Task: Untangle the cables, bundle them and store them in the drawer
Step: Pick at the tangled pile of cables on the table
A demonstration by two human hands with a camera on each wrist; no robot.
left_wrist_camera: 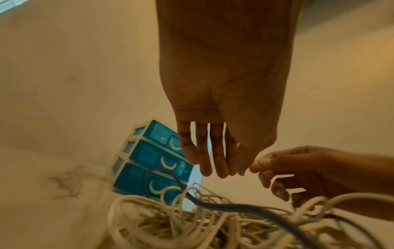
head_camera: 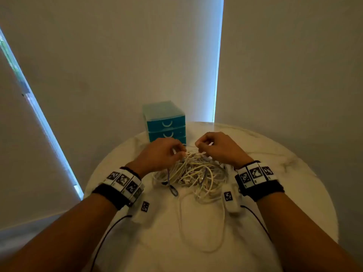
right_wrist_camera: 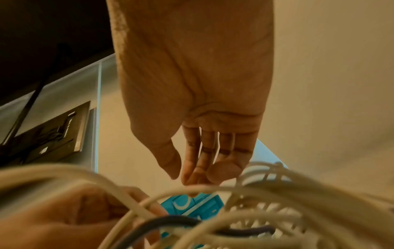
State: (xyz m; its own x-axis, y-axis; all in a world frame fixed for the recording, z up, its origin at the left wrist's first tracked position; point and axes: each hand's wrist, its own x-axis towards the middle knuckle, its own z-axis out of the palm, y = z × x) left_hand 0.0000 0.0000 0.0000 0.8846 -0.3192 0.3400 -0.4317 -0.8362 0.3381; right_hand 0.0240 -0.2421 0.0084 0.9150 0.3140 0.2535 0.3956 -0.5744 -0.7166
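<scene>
White and cream cables [head_camera: 193, 174] lie in one tangled heap near the middle of the round marble tabletop [head_camera: 290, 185], with a purple cable [head_camera: 170, 183] threaded through the heap's left side and a long pale loop trailing toward the near edge. I have both hands over the far side of the heap. My left hand [head_camera: 160, 154] has its fingers curled down into the top strands, and from the head view it seems to pinch a pale strand between thumb and fingertips; the left wrist view shows the fingers [left_wrist_camera: 215, 151] hanging fairly straight, so I cannot tell how firm that hold is. My right hand [head_camera: 218, 147] is bunched, its thumb and forefinger pressed together on what looks like a thin pale strand at the heap's far rim; the strand itself is too small to make out well. The two hands sit just beside each other, nearly touching. Behind them, at the far edge of the tabletop, stands a teal drawer box [head_camera: 165, 121] with three drawers, all pushed in.
</scene>
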